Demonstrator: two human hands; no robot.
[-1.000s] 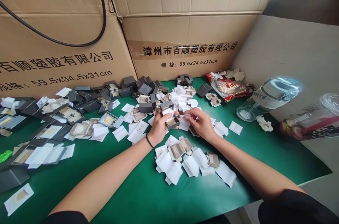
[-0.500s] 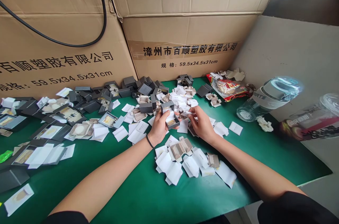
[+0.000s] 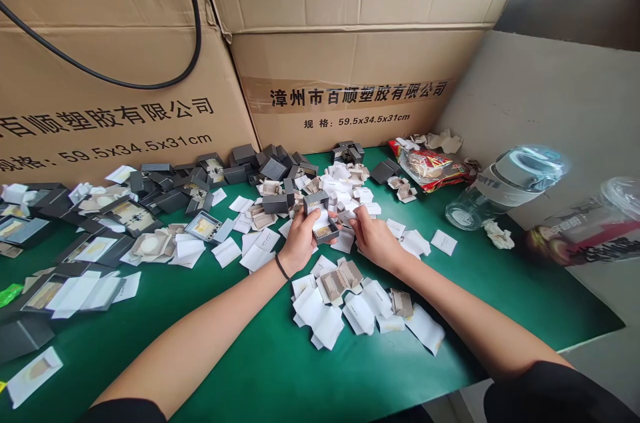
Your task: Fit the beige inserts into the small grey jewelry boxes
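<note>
My left hand point(image 3: 301, 240) is closed around a small dark grey box point(image 3: 326, 234) whose lid stands raised; a white lining and a yellowish patch show inside. Just to the right, my right hand point(image 3: 374, 235) pinches a small white paper card point(image 3: 346, 216) between thumb and fingers. Beyond both hands lies a heap of white and grey-brown paper inserts point(image 3: 345, 184). Closer to me, below the hands, is another pile of white cards and folded card inserts point(image 3: 320, 316).
Dark grey boxes point(image 3: 173, 186) crowd the back and left of the green table point(image 3: 240, 356). Large cardboard cartons point(image 3: 350, 63) stand behind. On the right are a red snack bag point(image 3: 430, 170), a clear bottle point(image 3: 500, 186), a crumpled tissue point(image 3: 499, 234) and a second plastic container point(image 3: 595, 226).
My right hand has shifted slightly left, nearer the dark box, and its fingers are more curled around the card. The left hand stays put with the box.
</note>
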